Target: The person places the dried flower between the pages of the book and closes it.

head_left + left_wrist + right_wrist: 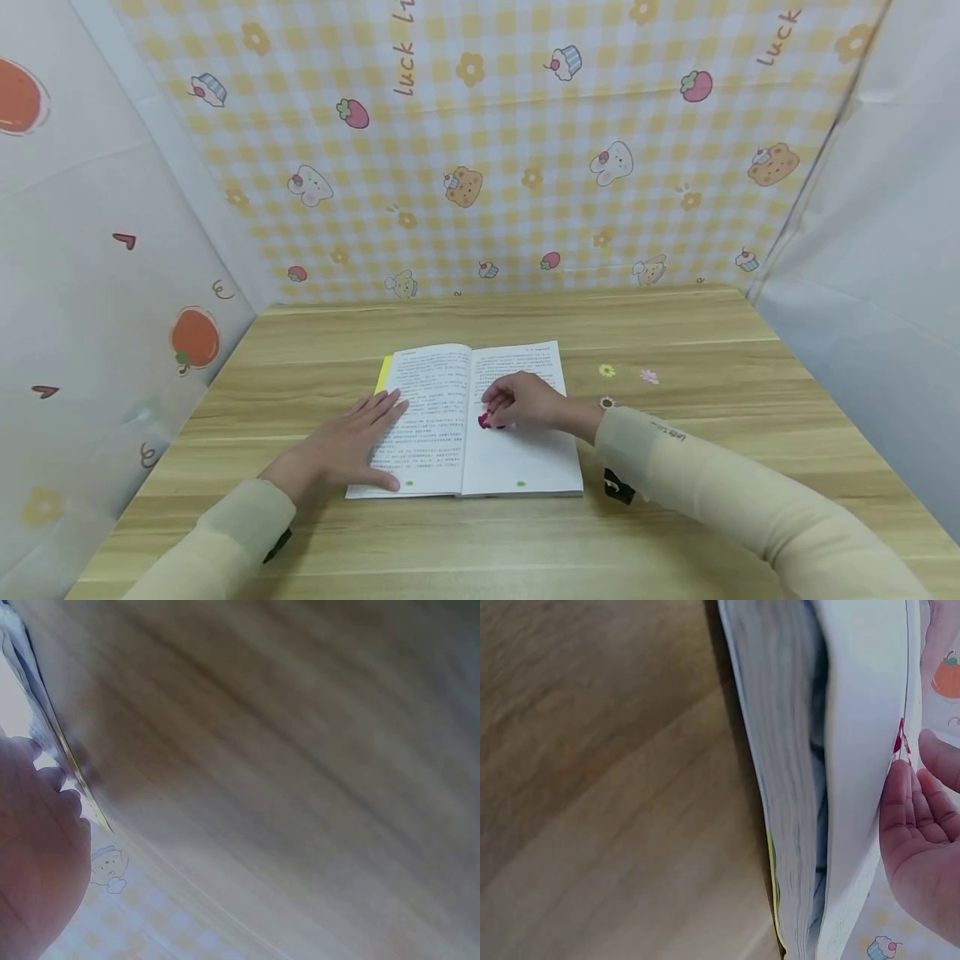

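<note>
An open book with printed pages lies on the wooden table. My left hand rests flat on the left page, fingers spread and thumb near the lower edge; in the left wrist view only part of this hand shows. Over the right page, my right hand pinches a small dark-red flower-like piece at the fingertips, low against the paper. The right wrist view shows the red piece by the thumb and fingers, partly hidden.
On the table right of the book lie a yellow flower, a pink flower and a dark-centred white flower, partly beside the right sleeve. A checked cloth hangs behind the table.
</note>
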{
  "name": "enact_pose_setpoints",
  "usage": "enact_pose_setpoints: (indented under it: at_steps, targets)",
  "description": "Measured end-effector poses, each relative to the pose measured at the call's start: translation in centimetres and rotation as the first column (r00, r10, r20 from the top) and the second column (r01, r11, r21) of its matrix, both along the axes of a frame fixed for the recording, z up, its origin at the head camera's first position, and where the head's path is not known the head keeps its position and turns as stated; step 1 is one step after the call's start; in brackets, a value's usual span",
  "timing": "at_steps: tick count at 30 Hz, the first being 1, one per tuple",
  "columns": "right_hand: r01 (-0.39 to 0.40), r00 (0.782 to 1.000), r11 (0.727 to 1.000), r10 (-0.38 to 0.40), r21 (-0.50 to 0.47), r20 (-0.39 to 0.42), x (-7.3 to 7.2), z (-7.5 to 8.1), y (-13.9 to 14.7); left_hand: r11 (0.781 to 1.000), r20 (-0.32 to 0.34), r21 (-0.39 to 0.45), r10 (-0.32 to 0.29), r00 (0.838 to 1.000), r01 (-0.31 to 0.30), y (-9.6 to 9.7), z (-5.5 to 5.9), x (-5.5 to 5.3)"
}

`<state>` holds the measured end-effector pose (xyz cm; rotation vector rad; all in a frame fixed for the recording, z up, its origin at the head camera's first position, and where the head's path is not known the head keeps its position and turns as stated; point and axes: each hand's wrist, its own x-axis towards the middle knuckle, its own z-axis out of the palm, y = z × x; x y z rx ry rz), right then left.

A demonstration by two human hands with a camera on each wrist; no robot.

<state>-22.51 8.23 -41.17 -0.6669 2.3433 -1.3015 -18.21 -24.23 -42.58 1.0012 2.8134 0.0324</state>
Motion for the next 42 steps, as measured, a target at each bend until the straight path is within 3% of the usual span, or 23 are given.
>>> enact_pose_setpoints:
  at_steps: [7, 13, 19, 27, 33, 42]
  targets:
    - [-0.013, 0.996, 0.999, 0.017, 0.042, -0.088, -0.7, 0.7, 1.1, 1.000, 0.011, -0.011, 0.001, 1.000, -0.001, 0.1, 0.0, -0.1]
    - [0.024, 0.991, 0.997, -0.014, 0.075, -0.133, -1.6, 1.4, 2.9, 1.000, 0.013, -0.009, 0.005, 1.000, -0.005, 0.1, 0.0, -0.1]
    - [0.086, 0.984, 0.993, -0.072, 0.085, -0.165, -2.6, 1.3, 5.3, 1.000, 0.003, -0.014, 0.001, 1.000, -0.001, 0.1, 0.0, -0.1]
    - [0.198, 0.954, 0.958, -0.140, 0.206, -0.266, -3.8, 0.7, 7.6, 1.000, 0.011, -0.009, 0.000, 1.000, 0.001, 0.0, 0.0, -0.1]
    - [0.188, 0.970, 0.949, -0.137, 0.255, -0.203, -4.5, 0.5, 8.5, 1.000, 0.013, -0.012, 0.001, 1.000, -0.001, 0.0, -0.1, -0.1]
    - [0.170, 0.953, 0.915, -0.058, 0.366, -0.298, -5.4, -0.2, 8.7, 1.000, 0.026, -0.007, 0.007, 1.000, -0.007, 0.1, 0.0, 0.1]
